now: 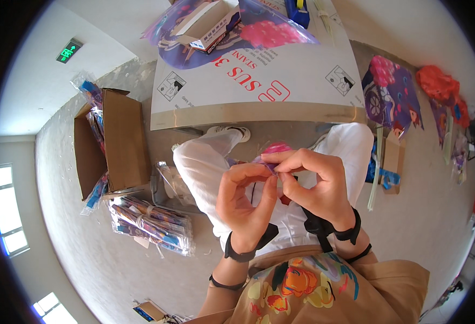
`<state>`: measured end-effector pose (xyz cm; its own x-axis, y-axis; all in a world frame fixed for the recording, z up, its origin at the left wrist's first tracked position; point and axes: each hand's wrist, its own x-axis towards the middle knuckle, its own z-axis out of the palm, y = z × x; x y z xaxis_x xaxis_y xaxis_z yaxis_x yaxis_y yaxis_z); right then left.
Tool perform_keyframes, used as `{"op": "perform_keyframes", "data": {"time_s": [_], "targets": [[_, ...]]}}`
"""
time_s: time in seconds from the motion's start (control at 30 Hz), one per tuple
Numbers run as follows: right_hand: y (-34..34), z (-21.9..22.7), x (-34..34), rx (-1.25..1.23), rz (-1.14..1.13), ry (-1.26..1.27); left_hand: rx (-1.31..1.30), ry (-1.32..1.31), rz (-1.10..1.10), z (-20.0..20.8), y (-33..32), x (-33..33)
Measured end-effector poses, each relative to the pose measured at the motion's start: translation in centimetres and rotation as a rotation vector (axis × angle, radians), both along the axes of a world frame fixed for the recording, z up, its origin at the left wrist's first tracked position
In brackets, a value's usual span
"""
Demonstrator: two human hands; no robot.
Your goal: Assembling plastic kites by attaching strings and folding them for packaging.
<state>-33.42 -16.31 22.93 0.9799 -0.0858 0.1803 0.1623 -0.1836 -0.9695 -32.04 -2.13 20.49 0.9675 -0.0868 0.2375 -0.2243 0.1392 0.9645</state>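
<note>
Over white-trousered knees (205, 162), left hand (243, 202) and right hand (313, 183) both pinch — grip closed — a crumpled pink-purple plastic piece (274, 153).

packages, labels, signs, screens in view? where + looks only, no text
Exit sign: upper left on the wall, small green rectangle.
Cardboard box: left floor, brown, open.
Bundled packets: beside the box, clear wrap, multicoloured.
Small carton: table top, white and red.
Protective sheet: covers the table, white with red print.
</note>
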Motion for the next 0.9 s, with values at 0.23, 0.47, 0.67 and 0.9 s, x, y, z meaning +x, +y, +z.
{"op": "perform_keyframes", "data": {"time_s": [0.23,0.47,0.67,0.9], "targets": [[0.2,-0.3,0.0,-0.005,-0.003,-0.023,-0.047,0.019,-0.019,0.1,0.2,0.0],[-0.3,-0.4,0.6,0.147,-0.026,0.085,-0.175,0.211,-0.003,-0.2,0.3,0.5],[-8.7,-3.0,2.3,0.820,-0.503,0.145,-0.537,0.363,-0.112,-1.0,5.5,3.5],[-20.1,-2.1,0.3,0.889,-0.629,0.065,-0.967,0.408,-0.125,-0.3,12.9,6.9]]}}
